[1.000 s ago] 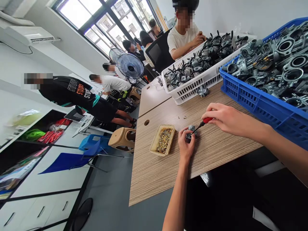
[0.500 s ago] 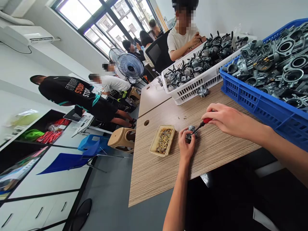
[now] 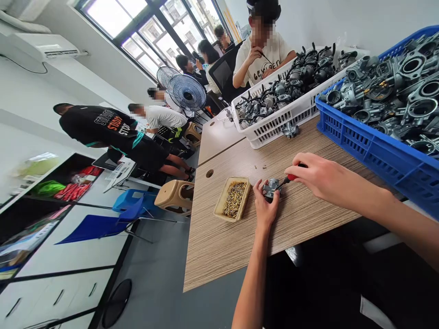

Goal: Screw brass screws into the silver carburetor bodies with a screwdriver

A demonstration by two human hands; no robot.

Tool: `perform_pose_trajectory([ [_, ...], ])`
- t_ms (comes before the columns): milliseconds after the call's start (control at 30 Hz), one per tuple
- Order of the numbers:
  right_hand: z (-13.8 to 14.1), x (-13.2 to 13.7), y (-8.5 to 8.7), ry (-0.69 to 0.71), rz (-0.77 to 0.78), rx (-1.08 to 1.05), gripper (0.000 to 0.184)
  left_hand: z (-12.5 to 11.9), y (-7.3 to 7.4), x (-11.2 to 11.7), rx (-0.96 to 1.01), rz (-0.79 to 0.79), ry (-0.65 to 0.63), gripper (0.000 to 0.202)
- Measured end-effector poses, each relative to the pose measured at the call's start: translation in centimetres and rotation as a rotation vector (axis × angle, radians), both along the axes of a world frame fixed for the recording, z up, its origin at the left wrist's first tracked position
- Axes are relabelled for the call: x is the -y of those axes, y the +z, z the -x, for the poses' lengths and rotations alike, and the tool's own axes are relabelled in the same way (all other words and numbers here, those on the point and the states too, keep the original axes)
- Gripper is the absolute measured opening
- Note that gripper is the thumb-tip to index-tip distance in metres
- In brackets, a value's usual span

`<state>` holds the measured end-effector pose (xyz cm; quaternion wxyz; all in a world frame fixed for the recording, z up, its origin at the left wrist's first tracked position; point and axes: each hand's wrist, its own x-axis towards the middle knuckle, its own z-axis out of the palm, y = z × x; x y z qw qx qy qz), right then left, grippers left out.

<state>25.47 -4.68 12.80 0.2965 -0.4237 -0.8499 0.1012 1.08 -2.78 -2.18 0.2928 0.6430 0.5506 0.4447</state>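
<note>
Atop the desk (image 3: 219,256) — left hand (image 3: 265,206) grips a carburetor (image 3: 271,188), right hand (image 3: 324,178) a screwdriver (image 3: 292,177).

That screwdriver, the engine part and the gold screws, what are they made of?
The screwdriver seems to have a glossy red plastic handle and a thin grey steel shaft. The engine part looks like dull grey metal, maybe aluminium, because it has a soft, matte shine. The screws look like shiny yellow metal, either brass or just brass-coloured; they're too small to tell.

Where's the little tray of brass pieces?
In the head view, the tray sits on the wooden table, just beside the person's left hand.
</note>
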Motion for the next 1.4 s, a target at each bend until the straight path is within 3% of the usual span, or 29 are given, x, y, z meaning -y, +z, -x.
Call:
perform_pose_trajectory([
  [400, 1.6, 0.9, -0.2, -0.04, -0.133, 0.199, 0.014, 0.1, 0.2, -0.3, -0.082, 0.003, -0.038, 0.044],
  [700, 1.1, 1.2, -0.1, -0.024, -0.016, 0.221, 0.009, 0.1, -0.1, -0.4, -0.083, -0.007, -0.038, 0.037],
  [833, 1.3, 1.4, -0.1, -0.09, 0.031, 0.261, 0.006, 0.2, -0.3, -0.5, -0.071, -0.001, -0.048, 0.038],
  [933, 1.4, 1.4, 0.1, -0.15, 0.048, 0.315, 0.017, 0.2, -0.3, -0.4, -0.056, 0.002, -0.055, 0.037],
  [1167, 1.1, 1.6, 0.8, -0.018, 0.122, 0.233, 0.009, 0.1, 0.1, -0.4, -0.024, 0.026, -0.061, 0.038],
  [1400, 1.4, 1.4, 0.5, -0.176, 0.082, 0.328, 0.016, 0.1, 0.2, -0.3, -0.029, 0.049, -0.053, 0.038],
])
